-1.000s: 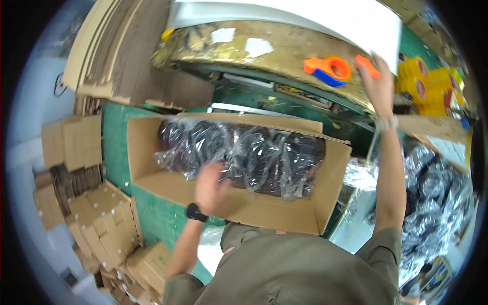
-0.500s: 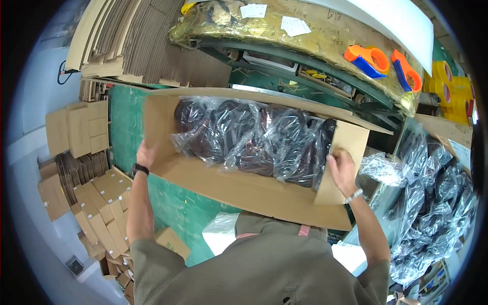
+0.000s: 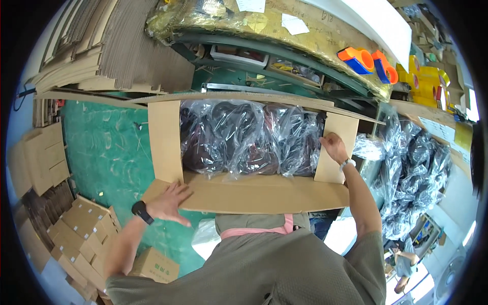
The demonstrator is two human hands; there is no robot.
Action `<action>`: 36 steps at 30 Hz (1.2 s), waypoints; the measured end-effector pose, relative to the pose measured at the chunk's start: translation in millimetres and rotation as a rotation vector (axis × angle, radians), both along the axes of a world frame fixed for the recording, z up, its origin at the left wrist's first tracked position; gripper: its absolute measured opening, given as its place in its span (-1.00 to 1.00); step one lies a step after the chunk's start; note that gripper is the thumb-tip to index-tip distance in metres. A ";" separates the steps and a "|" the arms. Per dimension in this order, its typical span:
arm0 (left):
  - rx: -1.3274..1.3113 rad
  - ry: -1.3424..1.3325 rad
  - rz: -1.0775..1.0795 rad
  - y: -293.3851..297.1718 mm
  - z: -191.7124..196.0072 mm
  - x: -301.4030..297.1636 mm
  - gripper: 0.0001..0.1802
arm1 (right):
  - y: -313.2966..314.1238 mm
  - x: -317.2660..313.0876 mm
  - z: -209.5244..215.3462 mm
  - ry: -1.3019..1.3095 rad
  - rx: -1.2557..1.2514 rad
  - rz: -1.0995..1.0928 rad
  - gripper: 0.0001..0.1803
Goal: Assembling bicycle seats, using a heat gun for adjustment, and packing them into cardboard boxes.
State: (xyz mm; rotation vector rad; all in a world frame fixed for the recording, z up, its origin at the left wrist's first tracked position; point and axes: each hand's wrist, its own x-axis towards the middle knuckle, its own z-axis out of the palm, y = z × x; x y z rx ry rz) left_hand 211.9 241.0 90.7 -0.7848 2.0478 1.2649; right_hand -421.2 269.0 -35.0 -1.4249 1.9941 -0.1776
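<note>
A long brown cardboard box (image 3: pixel 264 195) lies open in front of me. Inside it is a row of dark items in clear plastic bags (image 3: pixel 249 140); their kind is hard to make out through the film. Both short end flaps, the left flap (image 3: pixel 165 134) and the right flap (image 3: pixel 336 162), are folded inward. My left hand (image 3: pixel 170 204), with a dark watch on its wrist, lies with fingers spread on the left end of the near long flap. At the inner edge of the right flap, my right hand (image 3: pixel 334 147) has its fingers curled on the cardboard.
Beyond the box stands a bench (image 3: pixel 223 23) with two orange-and-blue tape dispensers (image 3: pixel 357 60) and yellow tape rolls (image 3: pixel 424 84). Flat cardboard stacks (image 3: pixel 134 51) rise at far left. Cartons (image 3: pixel 84 231) stand lower left, bagged dark items (image 3: pixel 414 168) at right. Another person (image 3: pixel 405 264) appears lower right.
The left end flap has been folded inward. My left hand has moved from the box's left end to the near flap and spread its fingers. My right hand stays at the right flap.
</note>
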 end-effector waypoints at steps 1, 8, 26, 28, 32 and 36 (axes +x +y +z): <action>-0.203 0.082 -0.111 9.5 -5.7 5.9 0.19 | -3.3 0.2 2.3 0.017 -0.005 -0.002 -0.62; -0.779 0.252 0.411 -108.7 -93.9 -32.6 -0.01 | -9.0 38.1 62.3 0.045 0.031 -0.049 -0.47; -1.141 0.370 0.291 -90.9 -27.2 -229.5 -0.48 | 98.7 132.6 32.9 0.282 -0.067 0.550 -0.18; -1.191 0.322 0.301 -91.1 -9.2 -237.2 -0.48 | 95.8 131.7 37.7 0.271 -0.117 0.530 -0.21; -0.997 0.108 0.127 -136.1 -11.0 -238.3 -0.62 | 110.7 118.4 40.5 0.203 -0.092 0.579 -0.13; -0.924 0.364 0.098 -213.7 -13.6 -234.6 -0.77 | 94.2 105.6 34.3 0.140 -0.156 0.583 -0.09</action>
